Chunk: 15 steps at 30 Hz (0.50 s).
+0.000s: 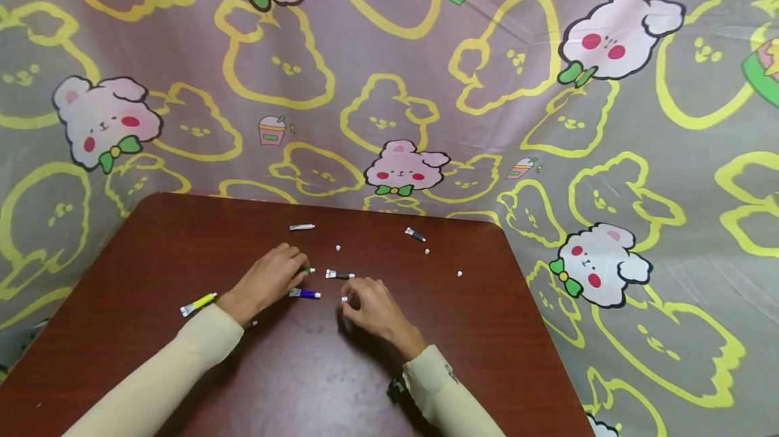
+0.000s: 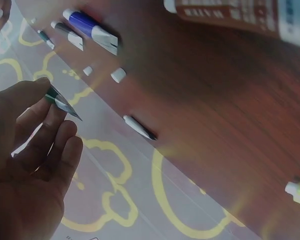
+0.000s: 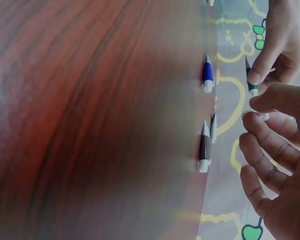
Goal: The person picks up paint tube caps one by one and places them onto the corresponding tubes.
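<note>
My left hand point(image 1: 275, 277) pinches a small green paint tube point(image 2: 53, 95) between thumb and fingers, above the table. The tube's white end point(image 3: 253, 92) points toward my right hand point(image 1: 374, 305). That hand pinches a small white cap point(image 1: 343, 299) between thumb and index finger, a short way from the tube. Below the hands lie a blue paint tube point(image 1: 305, 294) and a black-brown one point(image 1: 339, 274). A yellow tube point(image 1: 198, 304) is left of my left wrist. A brown tube point(image 2: 225, 17) lies partly hidden under my left forearm in the head view.
Farther back on the dark red-brown table point(image 1: 152, 241) lie a white tube point(image 1: 302, 227) and a dark green tube point(image 1: 416, 235). Loose white caps point(image 1: 427, 251) are scattered near them. A patterned curtain point(image 1: 426, 51) hangs behind and to the right of the table.
</note>
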{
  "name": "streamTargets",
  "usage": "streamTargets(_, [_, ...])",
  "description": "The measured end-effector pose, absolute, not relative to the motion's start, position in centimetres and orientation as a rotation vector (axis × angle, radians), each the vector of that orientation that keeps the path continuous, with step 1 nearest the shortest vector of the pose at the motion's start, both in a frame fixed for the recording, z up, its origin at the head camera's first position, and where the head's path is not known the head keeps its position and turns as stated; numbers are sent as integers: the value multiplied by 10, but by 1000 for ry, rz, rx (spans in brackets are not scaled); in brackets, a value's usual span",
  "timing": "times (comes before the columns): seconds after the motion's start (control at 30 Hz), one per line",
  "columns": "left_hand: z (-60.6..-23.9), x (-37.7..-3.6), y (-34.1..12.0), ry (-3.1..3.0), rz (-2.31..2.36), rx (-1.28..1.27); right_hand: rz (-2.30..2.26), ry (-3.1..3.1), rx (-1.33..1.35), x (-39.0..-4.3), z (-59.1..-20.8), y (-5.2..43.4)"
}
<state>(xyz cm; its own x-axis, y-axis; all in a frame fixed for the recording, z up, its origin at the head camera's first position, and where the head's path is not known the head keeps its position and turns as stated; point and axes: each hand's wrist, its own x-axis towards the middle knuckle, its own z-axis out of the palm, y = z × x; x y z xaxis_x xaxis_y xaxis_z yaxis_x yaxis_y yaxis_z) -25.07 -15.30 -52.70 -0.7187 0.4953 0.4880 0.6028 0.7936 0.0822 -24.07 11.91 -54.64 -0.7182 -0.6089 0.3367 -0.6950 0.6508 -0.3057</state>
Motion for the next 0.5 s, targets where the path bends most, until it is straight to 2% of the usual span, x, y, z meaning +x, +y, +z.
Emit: streamTargets(0.5, [-524, -241, -133, -2498, -305, -892, 661, -2620, 1043, -249, -549, 123])
